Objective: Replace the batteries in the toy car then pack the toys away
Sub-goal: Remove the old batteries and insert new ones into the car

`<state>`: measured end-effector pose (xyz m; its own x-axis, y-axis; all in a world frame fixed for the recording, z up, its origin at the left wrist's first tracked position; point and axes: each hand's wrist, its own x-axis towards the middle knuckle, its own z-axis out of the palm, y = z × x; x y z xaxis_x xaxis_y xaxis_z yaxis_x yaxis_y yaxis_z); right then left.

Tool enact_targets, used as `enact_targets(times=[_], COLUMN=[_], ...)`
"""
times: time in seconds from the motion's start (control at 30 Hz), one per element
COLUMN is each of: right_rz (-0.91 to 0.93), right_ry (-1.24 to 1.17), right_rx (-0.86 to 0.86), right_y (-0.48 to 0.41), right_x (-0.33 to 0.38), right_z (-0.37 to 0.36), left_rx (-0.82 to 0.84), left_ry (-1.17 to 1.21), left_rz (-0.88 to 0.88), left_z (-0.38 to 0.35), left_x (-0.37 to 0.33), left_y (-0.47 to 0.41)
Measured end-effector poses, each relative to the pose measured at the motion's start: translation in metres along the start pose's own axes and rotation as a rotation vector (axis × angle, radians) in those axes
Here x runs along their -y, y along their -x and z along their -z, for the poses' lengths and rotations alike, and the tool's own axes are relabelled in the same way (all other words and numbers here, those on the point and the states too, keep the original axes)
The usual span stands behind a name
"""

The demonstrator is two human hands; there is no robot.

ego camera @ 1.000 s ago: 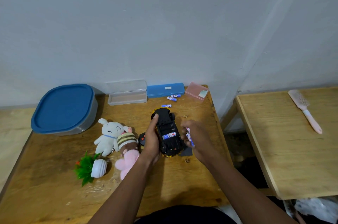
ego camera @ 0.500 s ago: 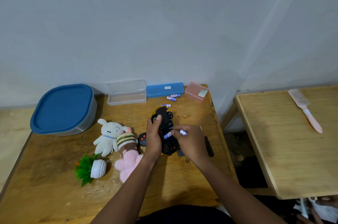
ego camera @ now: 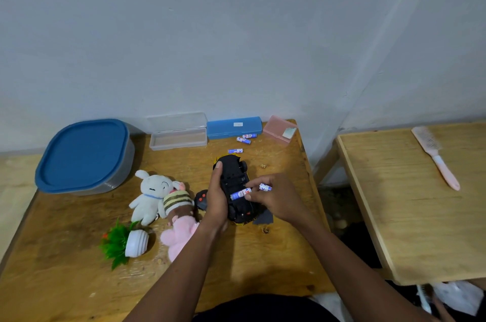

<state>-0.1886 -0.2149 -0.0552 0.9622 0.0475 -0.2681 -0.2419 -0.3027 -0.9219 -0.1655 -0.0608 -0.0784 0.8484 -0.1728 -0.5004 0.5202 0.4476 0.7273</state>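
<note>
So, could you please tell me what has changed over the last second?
The right hand moved left from beside the toy car onto its underside, bringing a battery next to the one in the compartment. The left hand keeps gripping the car; the spare batteries and plush toys stayed put.

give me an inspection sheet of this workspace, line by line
surface: wooden table, scuffed, small crumbs near the car
job's things: toy car upside down, one battery lying across its underside, three spare batteries loose by the blue case; blue-lidded tub shut
clutter: white bunny, striped plush, toy plant on its side, open clear case, pink case
grippers: left hand wrapped around the car; right hand with a pinch grip on a second battery
cables: nothing seen
surroundings: grey wall, second table to the right with a pink hairbrush
</note>
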Motion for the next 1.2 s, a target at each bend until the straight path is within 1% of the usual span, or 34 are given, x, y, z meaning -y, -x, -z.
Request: enact_targets(times=[0.13,0.27,0.37,0.43,0.47,0.53,0.6,0.7,0.77,0.83,0.97,1.07,1.13,1.2], right_rz=[0.046,0.146,0.156,0.153,0.145,0.080,-0.033,-0.227,-0.352,-0.447,-0.535,-0.563,-0.534,-0.455], right_ry=[0.122,0.234,0.197,0.160,0.118,-0.078,-0.354,-0.676,-0.823,-0.881,-0.875,-0.831,-0.710,-0.506], right_rx=[0.063,0.065,0.025,-0.019,-0.062,-0.127,-0.131,-0.119,-0.126,-0.114,-0.066,-0.082,-0.090,-0.105], right_y=[-0.004,-0.005,-0.007,-0.008,-0.009,-0.011,-0.014,-0.019,-0.024,-0.029,-0.044,-0.061,-0.073,-0.084], right_x=[0.000,-0.001,-0.002,0.000,0.001,-0.003,-0.009,-0.014,-0.015,-0.017,-0.018,-0.021,-0.025,-0.029], right_z=[0.011,0.017,0.018,0.021,0.022,0.025,0.028,0.034,0.038,0.040,0.044,0.052,0.058,0.067], left_rx=[0.054,0.062,0.028,-0.005,-0.020,-0.081,-0.173,-0.216,-0.229,-0.252,-0.273,-0.314,-0.365,-0.419], left_ry=[-0.007,-0.063,-0.070,-0.094,-0.121,-0.193,-0.238,-0.379,-0.501,-0.590,-0.733,-0.890,-0.966,-0.991], left_rz=[0.091,0.125,0.146,0.126,0.108,0.072,0.037,-0.006,-0.030,-0.046,-0.096,-0.182,-0.231,-0.258], left_z=[-0.004,-0.004,-0.003,0.000,0.000,0.001,0.001,0.001,0.001,0.000,-0.003,-0.003,-0.002,-0.005], left_x=[0.002,0.002,0.002,0.003,0.004,0.004,0.003,0.003,0.006,0.009,0.016,0.022,0.024,0.024], left_y=[0.000,-0.006,-0.013,-0.021,-0.024,-0.029,-0.035,-0.044,-0.050,-0.054,-0.055,-0.055,-0.056,-0.056])
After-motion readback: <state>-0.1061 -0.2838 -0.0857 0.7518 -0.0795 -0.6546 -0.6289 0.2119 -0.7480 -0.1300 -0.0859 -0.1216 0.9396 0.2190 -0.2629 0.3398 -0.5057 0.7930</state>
